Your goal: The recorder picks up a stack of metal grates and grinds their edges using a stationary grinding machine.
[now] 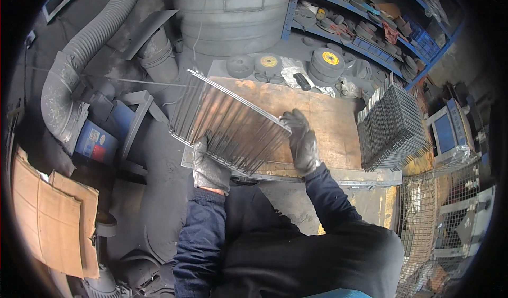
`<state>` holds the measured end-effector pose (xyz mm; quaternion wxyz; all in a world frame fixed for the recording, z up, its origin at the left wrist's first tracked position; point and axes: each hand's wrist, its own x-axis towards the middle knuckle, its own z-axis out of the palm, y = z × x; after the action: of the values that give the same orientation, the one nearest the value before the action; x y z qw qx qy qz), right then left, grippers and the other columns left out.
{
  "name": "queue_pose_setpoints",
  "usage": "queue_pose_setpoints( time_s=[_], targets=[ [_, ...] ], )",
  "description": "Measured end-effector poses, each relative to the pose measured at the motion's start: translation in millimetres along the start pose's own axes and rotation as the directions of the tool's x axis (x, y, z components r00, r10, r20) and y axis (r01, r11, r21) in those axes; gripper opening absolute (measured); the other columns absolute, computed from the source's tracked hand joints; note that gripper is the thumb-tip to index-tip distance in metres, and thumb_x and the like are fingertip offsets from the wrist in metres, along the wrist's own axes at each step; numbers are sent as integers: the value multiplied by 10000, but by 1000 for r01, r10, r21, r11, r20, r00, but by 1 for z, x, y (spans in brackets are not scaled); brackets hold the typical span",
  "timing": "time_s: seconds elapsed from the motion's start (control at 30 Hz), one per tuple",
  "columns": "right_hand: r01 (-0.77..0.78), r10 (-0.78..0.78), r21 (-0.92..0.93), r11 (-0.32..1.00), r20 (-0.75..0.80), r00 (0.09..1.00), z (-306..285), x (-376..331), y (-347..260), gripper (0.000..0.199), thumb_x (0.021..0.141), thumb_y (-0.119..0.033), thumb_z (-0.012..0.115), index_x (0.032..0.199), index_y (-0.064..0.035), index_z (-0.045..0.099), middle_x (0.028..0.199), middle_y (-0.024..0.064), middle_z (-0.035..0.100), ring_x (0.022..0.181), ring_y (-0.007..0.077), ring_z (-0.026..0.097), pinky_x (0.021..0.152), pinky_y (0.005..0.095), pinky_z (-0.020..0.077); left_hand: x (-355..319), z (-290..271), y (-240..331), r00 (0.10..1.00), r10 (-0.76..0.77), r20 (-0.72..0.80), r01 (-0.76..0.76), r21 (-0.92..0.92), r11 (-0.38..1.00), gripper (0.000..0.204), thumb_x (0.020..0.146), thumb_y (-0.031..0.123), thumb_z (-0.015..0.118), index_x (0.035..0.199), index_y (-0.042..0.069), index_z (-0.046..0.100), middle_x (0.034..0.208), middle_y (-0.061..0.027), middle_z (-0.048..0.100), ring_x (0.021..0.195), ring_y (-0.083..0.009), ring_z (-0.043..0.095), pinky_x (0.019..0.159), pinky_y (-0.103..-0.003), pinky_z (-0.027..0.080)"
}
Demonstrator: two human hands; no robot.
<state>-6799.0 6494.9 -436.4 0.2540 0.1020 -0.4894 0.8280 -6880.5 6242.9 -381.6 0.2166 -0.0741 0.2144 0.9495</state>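
A metal wire rack [227, 123] of parallel rods is held tilted above the left part of a workbench. My left hand [209, 165], in a grey glove, grips its near lower edge. At the rack's right corner, my right hand [301, 139], gloved in dark grey, has its fingers closed on the top edge. To the right, a tall stack of similar wire racks [391, 126] stands on the brown bench top [333, 123].
Abrasive wheels [327, 64] and a white rag [292, 73] lie along the bench's far edge. Blue shelves [365, 33] hold more discs at back right. A ribbed duct [103, 25] and a blue machine [96, 142] stand left, cardboard [55, 213] nearer. A wire mesh cage [439, 218] is at right.
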Motion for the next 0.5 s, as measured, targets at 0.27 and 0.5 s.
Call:
queue_pose_setpoints(
  time_s=[0.27, 0.5],
  targets=[
    [221, -154, -248, 943, 264, 952, 121, -21, -37, 419, 1014, -195, 540, 1369, 26, 561, 1372, 165, 604, 1314, 258, 548, 1075, 339, 456, -17, 24, 10, 997, 32, 71, -38, 72, 997, 443, 956, 428, 609, 1224, 80, 666, 1205, -117, 693, 1091, -314, 659, 977, -491, 512],
    [-99, 116, 72, 993, -301, 947, 145, 20, -91, 306, 901, -98, 680, 1202, -47, 666, 1166, 108, 682, 1066, 211, 655, 948, 365, 536, -39, 28, 27, 989, 58, 138, -131, 618, 776, 645, 946, 455, 672, 1412, 41, 503, 1216, -108, 652, 1014, -253, 684, 802, -368, 576]
  ],
)
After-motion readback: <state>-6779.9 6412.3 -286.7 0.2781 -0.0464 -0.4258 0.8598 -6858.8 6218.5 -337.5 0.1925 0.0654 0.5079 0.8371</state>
